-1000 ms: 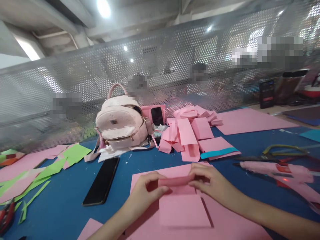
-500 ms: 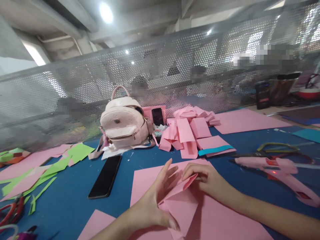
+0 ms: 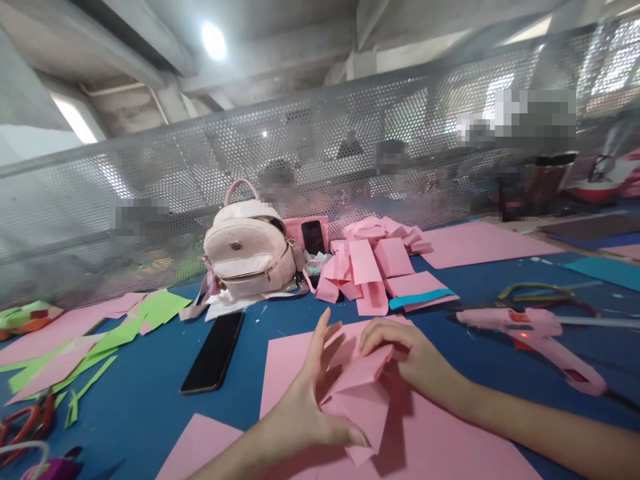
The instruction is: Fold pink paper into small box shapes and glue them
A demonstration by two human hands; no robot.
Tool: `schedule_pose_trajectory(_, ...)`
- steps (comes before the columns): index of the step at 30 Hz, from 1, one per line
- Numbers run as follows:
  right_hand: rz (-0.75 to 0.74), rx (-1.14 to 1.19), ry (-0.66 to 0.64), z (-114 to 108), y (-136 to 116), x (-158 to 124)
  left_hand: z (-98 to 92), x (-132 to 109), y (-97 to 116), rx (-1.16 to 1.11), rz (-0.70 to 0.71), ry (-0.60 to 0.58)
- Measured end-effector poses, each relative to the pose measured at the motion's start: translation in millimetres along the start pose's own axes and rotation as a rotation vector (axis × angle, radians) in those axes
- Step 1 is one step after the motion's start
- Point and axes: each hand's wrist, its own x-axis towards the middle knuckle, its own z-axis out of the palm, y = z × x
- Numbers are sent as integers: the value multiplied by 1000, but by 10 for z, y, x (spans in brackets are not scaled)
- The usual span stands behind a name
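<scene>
A folded piece of pink paper (image 3: 364,405) stands up between my two hands, over a large pink sheet (image 3: 440,433) on the blue table. My left hand (image 3: 305,400) cups its left side, thumb across the front and fingers behind. My right hand (image 3: 400,347) grips the paper's upper right edge, its fingertips curled and partly hidden behind the fold. Another pink sheet (image 3: 200,447) lies partly under my left forearm.
A pink glue gun (image 3: 535,333) with a lit red light lies at right, near pliers (image 3: 540,293). A black phone (image 3: 213,353), a pale backpack (image 3: 250,250) and a pile of pink paper pieces (image 3: 367,263) are beyond. Green scraps (image 3: 160,310) and red-handled pliers (image 3: 27,420) lie left.
The folded paper has turned slightly in my hands, and its top fold looks wider. My left thumb has slid a little right across its front. The view has shifted slightly.
</scene>
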Motion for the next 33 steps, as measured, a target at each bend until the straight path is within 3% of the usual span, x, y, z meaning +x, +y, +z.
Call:
schedule_pose_trajectory(7,92,89,62,20,-3,19,27,-5,-69,-296,-179,-29)
schedule_pose_trajectory(12,100,-39,218,42,-20,-18,64,-17,81,3,-100,47)
schedule_pose_trajectory(18,-22,-88,-58,104,-164,-172,97,34,94,122,-12,278)
schedule_pose_trajectory(22,6,-177,-198,175,-212,-228,105,47,29,162,-14,273)
schedule_pose_trajectory(26,96,-267,-227,222,-204,-227,132,37,38,245,-38,259)
schedule_pose_trajectory(33,78,-171,-302,219,-244,-232,128,45,-6,314,-35,279)
